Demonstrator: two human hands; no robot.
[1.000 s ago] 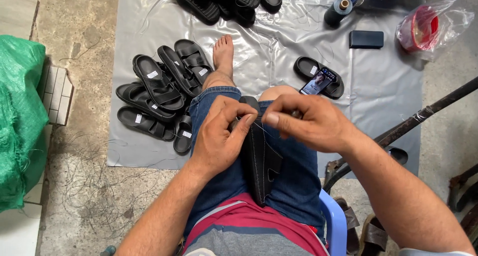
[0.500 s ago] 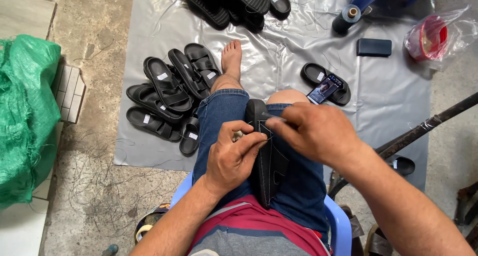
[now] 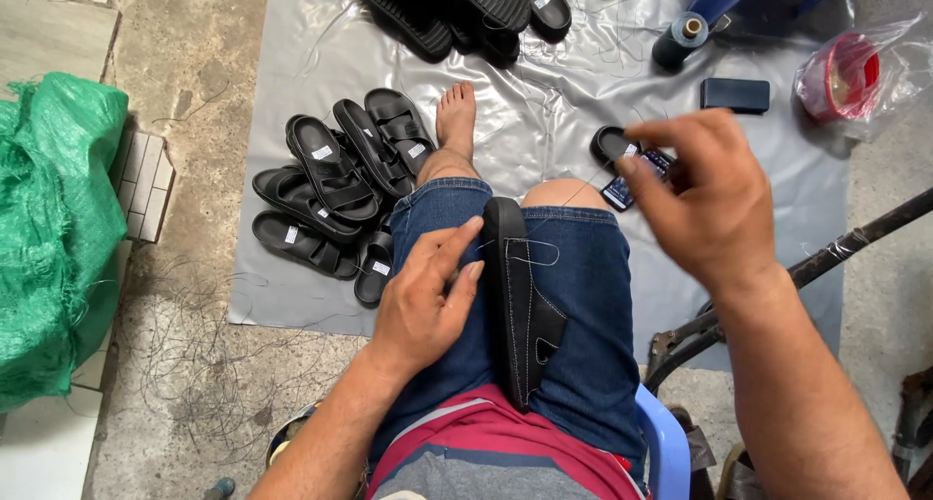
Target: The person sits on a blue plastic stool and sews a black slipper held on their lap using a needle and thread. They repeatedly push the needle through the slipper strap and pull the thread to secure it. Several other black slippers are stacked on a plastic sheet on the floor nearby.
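A black sandal [image 3: 525,306] stands on its edge between the person's thighs, toe end near the knees and heel end toward the waist. White stitching runs along its sole edge. A thin pale thread [image 3: 573,194] rises from its toe end, up and to the right.

Left hand [image 3: 425,296] flat on thigh, fingers extended, right hand [image 3: 702,197] raised, fingertips pinched

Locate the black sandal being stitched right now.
Head view, centre: the black sandal stands on edge between the person's thighs, left hand against its side, right hand raised to its right.
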